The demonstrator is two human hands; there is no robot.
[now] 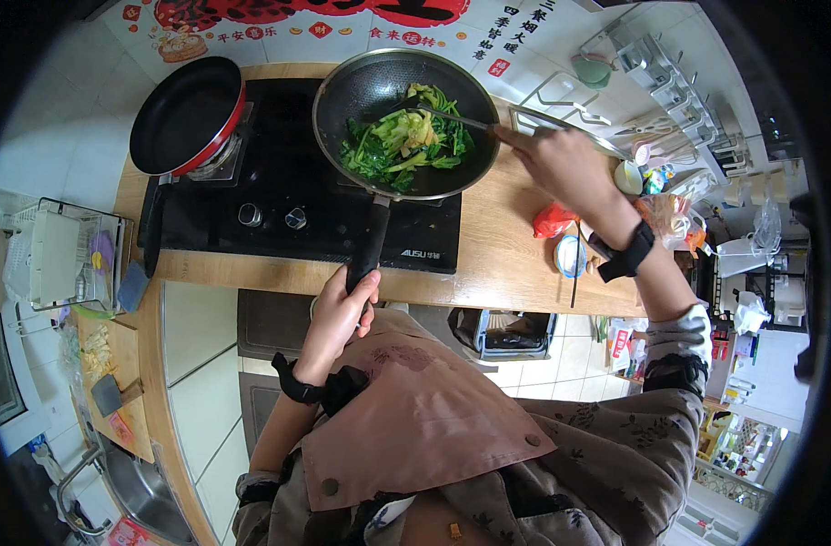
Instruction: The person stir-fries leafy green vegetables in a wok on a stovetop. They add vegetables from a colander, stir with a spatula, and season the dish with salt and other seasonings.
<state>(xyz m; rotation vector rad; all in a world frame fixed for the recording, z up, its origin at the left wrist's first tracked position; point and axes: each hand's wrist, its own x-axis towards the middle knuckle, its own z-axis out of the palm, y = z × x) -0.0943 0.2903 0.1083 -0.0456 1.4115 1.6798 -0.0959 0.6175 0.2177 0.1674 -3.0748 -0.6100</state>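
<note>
A dark wok (pixel 347 92) stands on the right burner, tilted slightly in this view. Cooked leafy greens (pixel 415 140) with paler yellowish pieces lie heaped in it. My left hand (pixel 343 307) is wrapped around the wok's black handle (pixel 371 235) at the counter's front edge. From the right, my right hand (pixel 558 160) grips a thin metal-shafted spatula (pixel 459 118) over the wok's rim. The spatula's dark head touches the greens and is partly hidden among them.
A red frying pan (pixel 187 116) sits on the left burner of the black gas hob (pixel 285 177). A red plastic bag (pixel 554 220), a blue-rimmed container (pixel 570 256) and dark chopsticks (pixel 575 280) lie at right. Far left are a cleaver (pixel 107 396), a cutting board (pixel 130 348) and a sink (pixel 142 488).
</note>
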